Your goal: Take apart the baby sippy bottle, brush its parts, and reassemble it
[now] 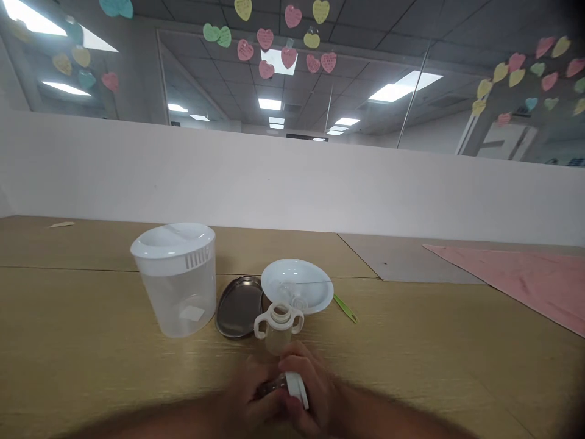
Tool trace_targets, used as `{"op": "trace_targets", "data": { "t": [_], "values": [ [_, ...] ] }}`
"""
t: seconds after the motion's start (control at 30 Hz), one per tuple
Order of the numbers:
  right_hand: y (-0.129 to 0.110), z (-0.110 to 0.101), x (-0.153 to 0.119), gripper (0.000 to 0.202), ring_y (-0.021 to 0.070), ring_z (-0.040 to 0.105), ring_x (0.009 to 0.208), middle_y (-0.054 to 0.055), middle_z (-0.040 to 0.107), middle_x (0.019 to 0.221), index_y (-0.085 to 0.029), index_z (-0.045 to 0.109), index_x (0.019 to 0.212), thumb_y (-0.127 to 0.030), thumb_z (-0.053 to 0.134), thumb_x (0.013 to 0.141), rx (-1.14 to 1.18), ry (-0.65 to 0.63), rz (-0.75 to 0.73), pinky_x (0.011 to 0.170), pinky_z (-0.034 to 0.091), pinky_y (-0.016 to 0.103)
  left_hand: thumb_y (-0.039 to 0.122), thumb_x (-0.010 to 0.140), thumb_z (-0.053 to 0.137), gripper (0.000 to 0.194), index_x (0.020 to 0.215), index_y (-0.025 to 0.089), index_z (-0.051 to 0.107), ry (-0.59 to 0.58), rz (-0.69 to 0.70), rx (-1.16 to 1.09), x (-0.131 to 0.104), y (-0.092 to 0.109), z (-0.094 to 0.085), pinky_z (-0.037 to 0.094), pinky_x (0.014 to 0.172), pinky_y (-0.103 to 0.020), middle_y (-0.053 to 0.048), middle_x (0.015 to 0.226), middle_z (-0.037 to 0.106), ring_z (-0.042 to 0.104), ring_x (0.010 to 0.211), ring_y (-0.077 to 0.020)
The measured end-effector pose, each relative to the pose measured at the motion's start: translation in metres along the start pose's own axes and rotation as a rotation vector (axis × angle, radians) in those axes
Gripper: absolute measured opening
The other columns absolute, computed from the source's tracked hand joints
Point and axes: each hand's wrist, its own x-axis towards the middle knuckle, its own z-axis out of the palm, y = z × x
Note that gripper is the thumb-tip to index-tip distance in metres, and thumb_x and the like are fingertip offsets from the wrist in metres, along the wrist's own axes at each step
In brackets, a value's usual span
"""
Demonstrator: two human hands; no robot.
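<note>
At the near edge of the table, my left hand (258, 390) and my right hand (315, 387) meet around a small dark bottle with a white cap (297, 389). Fingers of my left hand wrap its dark, shiny body, while my right hand grips the white cap end. Much of the bottle is hidden by the fingers. Just beyond my hands stands an uncapped baby bottle (278, 332), upright, with two white handles on its collar. Behind it is a white bowl (315, 271) holding clear pieces whose kind is hard to make out.
A tall translucent bucket with a white lid (183, 292) stands to the left. A metal tray (238, 308) lies beside it. Right of the bowl, a green handle (345, 309) sticks out. A pink cloth (525, 274) covers the far right, and a white wall (292, 183) closes the back.
</note>
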Motion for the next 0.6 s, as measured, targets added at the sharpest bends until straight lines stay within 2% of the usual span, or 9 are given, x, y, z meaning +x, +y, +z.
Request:
{"op": "trace_targets", "data": {
  "t": [0.07, 0.17, 0.23, 0.33, 0.5, 0.6],
  "values": [
    [0.002, 0.007, -0.007, 0.028, 0.0173, 0.052, 0.071, 0.005, 0.05, 0.083, -0.02, 0.043, 0.105, -0.042, 0.036, 0.09, -0.023, 0.067, -0.018, 0.059, 0.045, 0.027, 0.052, 0.081, 0.053, 0.039, 0.082, 0.016, 0.067, -0.051, -0.014, -0.077, 0.0, -0.003, -0.001, 0.045, 0.064, -0.024, -0.004, 0.075, 0.062, 0.055, 0.07, -0.017],
    [0.002, 0.015, -0.011, 0.024, 0.0182, 0.053, 0.079, 0.007, 0.049, 0.091, -0.021, 0.044, 0.105, -0.031, 0.046, 0.083, -0.034, 0.093, 0.002, 0.063, 0.047, 0.028, 0.057, 0.08, 0.053, 0.046, 0.095, 0.015, 0.063, 0.006, -0.074, -0.207, 0.002, -0.009, 0.0, 0.046, 0.072, -0.027, -0.006, 0.089, 0.062, 0.056, 0.083, -0.02],
    [0.001, 0.017, -0.01, 0.019, 0.0177, 0.054, 0.078, 0.007, 0.048, 0.09, -0.021, 0.044, 0.095, -0.023, 0.048, 0.077, -0.007, 0.081, 0.036, 0.061, 0.047, 0.027, 0.059, 0.073, 0.06, 0.051, 0.094, 0.013, 0.062, -0.006, -0.096, -0.241, 0.005, -0.012, 0.002, 0.045, 0.071, -0.027, -0.006, 0.086, 0.061, 0.055, 0.082, -0.0206],
    [0.001, 0.015, -0.01, 0.014, 0.0158, 0.052, 0.068, 0.004, 0.048, 0.081, -0.022, 0.039, 0.082, -0.021, 0.048, 0.071, -0.006, 0.075, 0.048, 0.055, 0.043, 0.025, 0.059, 0.064, 0.069, 0.053, 0.085, 0.011, 0.062, -0.089, -0.086, -0.227, 0.01, -0.012, 0.004, 0.044, 0.065, -0.024, -0.005, 0.077, 0.059, 0.053, 0.074, -0.0185],
    [0.003, 0.011, -0.012, 0.022, 0.0165, 0.052, 0.069, 0.003, 0.049, 0.082, -0.021, 0.038, 0.08, -0.022, 0.048, 0.06, 0.035, 0.006, 0.13, 0.057, 0.043, 0.027, 0.051, 0.063, 0.072, 0.047, 0.087, 0.011, 0.063, -0.114, -0.093, -0.253, 0.016, -0.001, 0.003, 0.041, 0.064, -0.023, -0.003, 0.076, 0.058, 0.051, 0.072, -0.0162],
    [0.009, 0.009, -0.011, 0.022, 0.0161, 0.054, 0.068, 0.004, 0.052, 0.084, -0.021, 0.039, 0.083, -0.024, 0.05, 0.064, -0.02, -0.048, 0.131, 0.057, 0.045, 0.026, 0.046, 0.062, 0.074, 0.045, 0.088, 0.011, 0.064, -0.101, -0.095, -0.341, 0.02, 0.008, 0.003, 0.04, 0.064, -0.023, -0.002, 0.076, 0.058, 0.051, 0.07, -0.0155]
  ]
}}
